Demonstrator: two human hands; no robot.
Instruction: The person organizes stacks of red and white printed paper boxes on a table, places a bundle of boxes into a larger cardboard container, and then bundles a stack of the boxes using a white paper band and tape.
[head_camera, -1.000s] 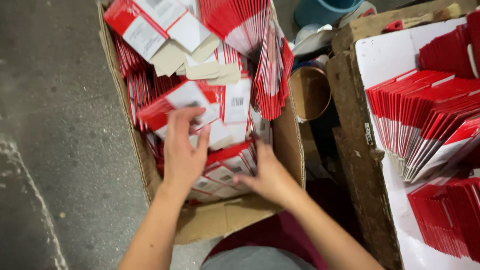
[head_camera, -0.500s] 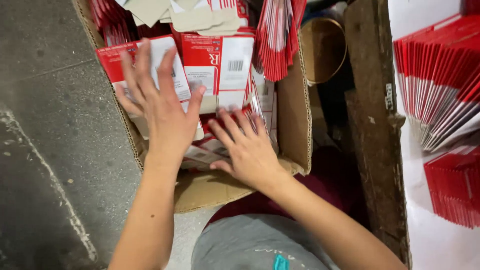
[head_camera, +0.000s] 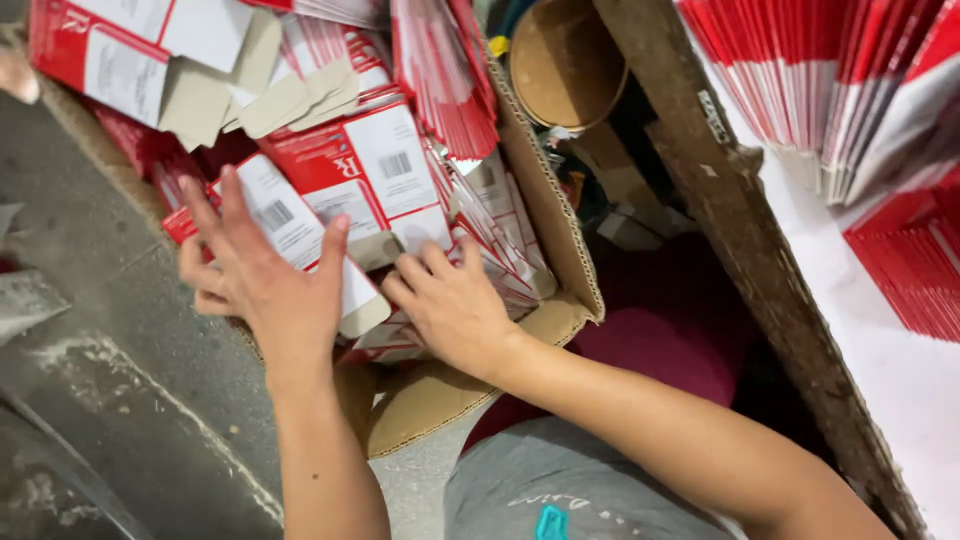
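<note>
Concrete floor (head_camera: 120, 330), cardboard box (head_camera: 560, 240) of flattened cartons (head_camera: 370, 170)

Left hand (head_camera: 262, 285) now lies lower on the flat red-and-white cartons (head_camera: 300, 215), nearer the cardboard box's (head_camera: 560, 250) front edge; right hand (head_camera: 455, 305) has closed in beside it.

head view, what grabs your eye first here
Both hands press into a cardboard box crammed with flat red-and-white cartons: the left hand spread on one, the right hand beside it. On the right, more red cartons stand fanned on a white table.
</note>
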